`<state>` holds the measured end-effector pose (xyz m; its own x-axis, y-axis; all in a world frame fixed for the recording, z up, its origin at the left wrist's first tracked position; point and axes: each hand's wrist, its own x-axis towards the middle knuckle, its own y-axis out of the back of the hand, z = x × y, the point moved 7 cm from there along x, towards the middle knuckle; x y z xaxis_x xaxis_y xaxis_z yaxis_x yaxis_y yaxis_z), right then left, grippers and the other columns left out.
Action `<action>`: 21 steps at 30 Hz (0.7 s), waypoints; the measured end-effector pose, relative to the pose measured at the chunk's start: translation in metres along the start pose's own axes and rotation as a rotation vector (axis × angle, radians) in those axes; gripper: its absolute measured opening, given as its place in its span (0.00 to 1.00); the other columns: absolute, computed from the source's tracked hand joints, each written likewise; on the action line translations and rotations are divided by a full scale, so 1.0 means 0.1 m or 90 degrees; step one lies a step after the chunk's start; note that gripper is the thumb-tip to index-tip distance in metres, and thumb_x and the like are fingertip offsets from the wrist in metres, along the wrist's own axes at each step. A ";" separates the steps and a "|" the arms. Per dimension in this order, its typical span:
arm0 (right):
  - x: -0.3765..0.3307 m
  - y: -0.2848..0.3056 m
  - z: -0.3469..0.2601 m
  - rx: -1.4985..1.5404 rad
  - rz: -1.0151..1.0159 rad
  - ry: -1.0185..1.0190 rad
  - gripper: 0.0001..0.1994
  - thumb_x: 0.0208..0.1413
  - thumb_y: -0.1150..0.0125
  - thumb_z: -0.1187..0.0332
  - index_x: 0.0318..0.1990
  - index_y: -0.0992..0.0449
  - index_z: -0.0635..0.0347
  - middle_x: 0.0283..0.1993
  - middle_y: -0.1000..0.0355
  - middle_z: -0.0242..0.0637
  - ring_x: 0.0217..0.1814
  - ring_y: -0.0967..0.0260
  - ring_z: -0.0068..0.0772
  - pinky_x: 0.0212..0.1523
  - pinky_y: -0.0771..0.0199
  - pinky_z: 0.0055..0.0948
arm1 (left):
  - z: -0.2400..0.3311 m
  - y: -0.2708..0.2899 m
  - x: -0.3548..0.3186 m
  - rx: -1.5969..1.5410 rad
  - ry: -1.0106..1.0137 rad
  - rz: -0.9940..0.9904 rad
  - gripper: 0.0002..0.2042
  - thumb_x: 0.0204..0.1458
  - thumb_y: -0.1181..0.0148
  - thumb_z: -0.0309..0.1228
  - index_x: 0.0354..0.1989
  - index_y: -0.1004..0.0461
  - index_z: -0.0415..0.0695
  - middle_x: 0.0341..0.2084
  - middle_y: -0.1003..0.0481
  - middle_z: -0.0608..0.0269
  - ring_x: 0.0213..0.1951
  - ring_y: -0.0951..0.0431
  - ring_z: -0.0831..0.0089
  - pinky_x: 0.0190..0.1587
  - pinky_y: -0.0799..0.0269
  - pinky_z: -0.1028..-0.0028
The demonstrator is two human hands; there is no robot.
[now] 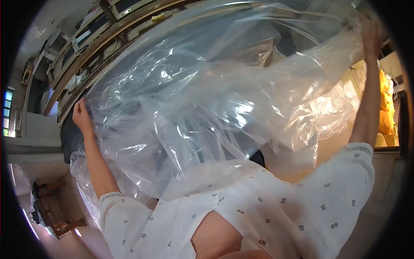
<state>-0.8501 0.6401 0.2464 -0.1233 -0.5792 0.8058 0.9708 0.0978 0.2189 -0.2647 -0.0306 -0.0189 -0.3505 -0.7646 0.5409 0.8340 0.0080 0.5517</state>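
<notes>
A big clear plastic sheet point(194, 103), creased and glossy, is stretched out in front of me between my raised arms. My left hand point(80, 114) is closed in a pinch on its left edge. At the far right, my right hand point(371, 38) is lifted higher and grips the sheet's upper right part; its fingertips are partly blurred. Dark grey material point(71, 137) shows beneath the plastic and sticks out below my left hand. The sheet's lower folds hang close against my white patterned shirt.
Behind the sheet runs a long wooden frame point(86, 60) with metal parts and a small yellow object point(158, 17) on it. Yellow bundles point(387, 105) are stacked at the right. A brown wooden stand point(51, 207) is at the lower left, a window point(7, 110) at the far left.
</notes>
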 end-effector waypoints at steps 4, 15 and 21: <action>-0.07 0.94 -2.55 0.580 0.068 0.093 0.18 0.46 0.43 0.68 0.48 0.32 0.55 0.50 0.35 0.35 0.52 0.38 0.37 0.51 0.38 0.33 | -0.35 0.84 -0.40 0.219 0.079 0.140 0.13 0.53 0.49 0.38 0.33 0.26 0.40 0.28 0.24 0.62 0.29 0.28 0.77 0.35 0.34 0.77; -0.14 0.10 -3.93 0.671 -0.296 0.061 0.28 0.47 0.45 0.49 0.51 0.35 0.57 0.53 0.38 0.38 0.57 0.45 0.42 0.57 0.46 0.39 | -0.70 1.03 -0.45 0.267 0.066 0.112 0.11 0.54 0.50 0.35 0.35 0.26 0.40 0.27 0.25 0.65 0.29 0.29 0.79 0.35 0.34 0.80; 0.16 -0.99 -4.22 0.600 -0.524 0.142 0.32 0.48 0.56 0.37 0.43 0.28 0.59 0.38 0.31 0.37 0.45 0.35 0.37 0.53 0.44 0.39 | -0.80 1.01 -0.38 0.210 0.068 0.102 0.11 0.55 0.51 0.33 0.36 0.26 0.39 0.29 0.26 0.66 0.32 0.28 0.81 0.38 0.34 0.81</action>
<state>-0.8617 0.2796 0.0054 -0.4924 -0.8563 0.1560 0.0908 0.1278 0.9876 -0.1330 -0.0527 -0.0347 -0.1661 -0.7991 0.5778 0.6865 0.3269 0.6495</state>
